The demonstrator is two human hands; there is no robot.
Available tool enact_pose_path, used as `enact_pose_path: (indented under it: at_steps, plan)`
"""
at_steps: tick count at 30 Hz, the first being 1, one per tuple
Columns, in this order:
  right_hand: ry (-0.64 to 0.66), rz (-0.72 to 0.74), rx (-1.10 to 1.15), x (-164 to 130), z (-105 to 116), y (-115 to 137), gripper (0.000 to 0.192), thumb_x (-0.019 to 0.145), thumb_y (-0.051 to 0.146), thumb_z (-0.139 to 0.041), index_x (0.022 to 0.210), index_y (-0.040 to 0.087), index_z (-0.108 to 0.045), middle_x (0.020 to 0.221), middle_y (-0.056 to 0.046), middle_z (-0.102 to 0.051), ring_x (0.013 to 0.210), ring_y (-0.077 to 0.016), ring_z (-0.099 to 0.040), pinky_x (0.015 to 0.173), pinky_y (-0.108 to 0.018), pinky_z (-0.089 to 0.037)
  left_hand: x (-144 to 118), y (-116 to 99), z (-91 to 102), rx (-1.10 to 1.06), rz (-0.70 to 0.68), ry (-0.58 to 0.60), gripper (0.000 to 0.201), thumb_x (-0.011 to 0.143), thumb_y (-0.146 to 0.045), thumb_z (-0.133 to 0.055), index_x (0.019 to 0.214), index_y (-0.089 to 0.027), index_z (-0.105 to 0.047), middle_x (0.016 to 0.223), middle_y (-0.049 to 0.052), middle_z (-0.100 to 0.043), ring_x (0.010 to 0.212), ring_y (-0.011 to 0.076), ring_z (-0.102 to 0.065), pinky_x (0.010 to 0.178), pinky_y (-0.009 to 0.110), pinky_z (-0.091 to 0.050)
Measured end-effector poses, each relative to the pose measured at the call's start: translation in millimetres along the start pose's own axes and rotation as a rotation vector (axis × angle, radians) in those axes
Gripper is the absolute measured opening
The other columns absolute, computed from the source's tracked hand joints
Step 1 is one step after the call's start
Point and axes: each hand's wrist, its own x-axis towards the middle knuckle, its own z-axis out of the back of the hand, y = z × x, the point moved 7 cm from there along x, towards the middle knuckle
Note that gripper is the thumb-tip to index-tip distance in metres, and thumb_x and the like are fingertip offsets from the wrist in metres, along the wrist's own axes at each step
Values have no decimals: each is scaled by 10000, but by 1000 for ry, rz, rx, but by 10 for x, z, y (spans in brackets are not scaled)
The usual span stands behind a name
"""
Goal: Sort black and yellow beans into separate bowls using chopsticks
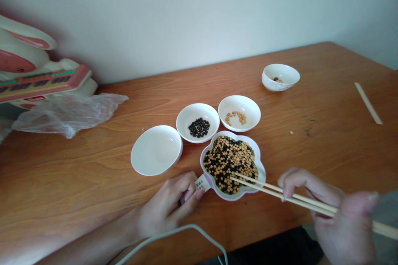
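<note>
My right hand is closed around a pair of chopsticks, thumb and fingers pinching the shafts, with the tips lying on the beans in the flower-shaped dish just ahead of it. I can't tell whether a bean sits between the tips; they are nearly together and too small to read. My left hand pinches the dish's little handle with its paper tag, fingers curled, steadying it.

What worries me from here: the mixed beans, yellow and black, are round and heaped close to the rim on the side nearest my right hand, so a sideways nudge of the tips could roll some over the edge. One stray already lies on the table beyond my right hand.

The bowl of black beans and the bowl of yellow ones sit just past the dish, nearly touching it and each other, so a bean slipping on the way over could easily land in the wrong one. The empty bowl is just beyond my left hand. If that hand loosens, the dish could swivel under the chopsticks. A cable curves by my left wrist and could snag.
</note>
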Motion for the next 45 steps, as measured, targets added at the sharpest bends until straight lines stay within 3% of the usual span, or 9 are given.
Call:
enact_pose_path:
  at_steps: [4, 12, 17, 21, 29, 38, 45]
  plan:
    - [11, -11, -20, 36, -32, 7, 944, 872, 879, 42, 680, 249, -633, 696, -66, -635, 701, -248, -611, 605, -345, -472, 0, 5, 0, -10, -3, -1, 275, 1062, -199, -509, 815, -226, -391, 798, -4, -527, 672, 112, -445, 607, 247, -359]
    - [-10, 54, -80, 35, -12, 43, 833, 1024, 717, -53, 697, 250, -661, 723, -59, -654, 725, -235, -625, 677, -353, -449, -18, 32, -16, -15, 3, 10, 272, 1078, -217, -486, 830, -233, -377, 802, -13, -499, 681, 118, -438, 619, 253, -354]
    - [-81, 90, -42, 23, 47, 55, 803, 1064, 642, -83, 702, 260, -689, 722, -52, -663, 744, -225, -625, 704, -350, -441, -8, 15, -11, -11, -3, 7, 277, 1084, -230, -476, 825, -232, -378, 797, -15, -496, 676, 119, -436, 619, 255, -351]
    - [-133, 101, 19, 20, 89, 86, 835, 1038, 700, -82, 672, 263, -692, 682, -52, -644, 709, -223, -605, 667, -346, -440, -3, 10, -7, -7, 0, 9, 279, 1089, -238, -470, 826, -232, -376, 800, -13, -494, 676, 120, -432, 619, 258, -346]
    - [-76, 72, 6, 30, 61, 123, 884, 930, 856, -80, 685, 262, -686, 696, -50, -653, 678, -234, -606, 616, -340, -457, -8, 24, -19, -7, 5, 14, 278, 1091, -235, -471, 831, -231, -375, 805, -14, -496, 682, 118, -429, 623, 258, -340]
    - [-8, 74, -11, 3, -5, 71, 797, 993, 778, -98, 780, 277, -680, 795, -41, -677, 794, -244, -622, 715, -344, -461, -14, 34, -19, -31, -3, 11, 280, 1089, -233, -478, 831, -234, -369, 805, -18, -489, 685, 120, -424, 618, 257, -336]
    - [-12, 97, 13, 17, -12, 77, 788, 1007, 756, -83, 787, 280, -671, 788, -40, -667, 782, -239, -608, 698, -342, -445, -13, 43, -23, -18, 9, 13, 280, 1090, -239, -477, 831, -234, -371, 802, -17, -489, 683, 120, -426, 621, 257, -343]
